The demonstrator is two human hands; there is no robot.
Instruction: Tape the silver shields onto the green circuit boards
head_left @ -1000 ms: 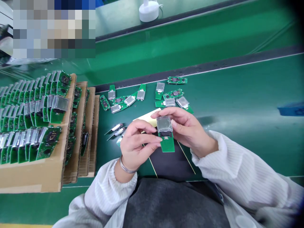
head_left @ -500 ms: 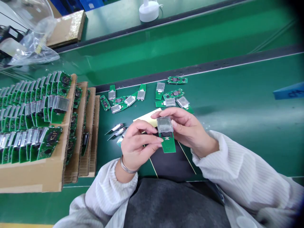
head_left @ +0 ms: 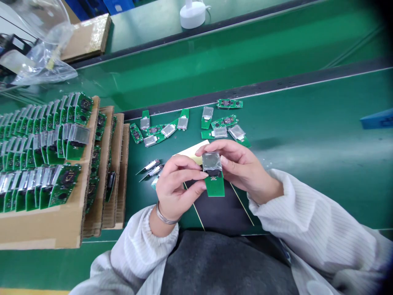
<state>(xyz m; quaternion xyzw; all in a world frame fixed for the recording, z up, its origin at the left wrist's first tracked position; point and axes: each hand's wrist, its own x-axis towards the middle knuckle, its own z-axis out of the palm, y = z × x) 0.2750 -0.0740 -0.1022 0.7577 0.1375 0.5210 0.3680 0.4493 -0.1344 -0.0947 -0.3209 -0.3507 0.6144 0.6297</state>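
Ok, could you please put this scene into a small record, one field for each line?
Held board: green, with grey square panel at its far end
Left hand: at the held board's left edge
Right hand: holds the panel's right side
Loose boards: on green table, mostly beyond the hands
Cardboard racks: at left, standing boards in rows
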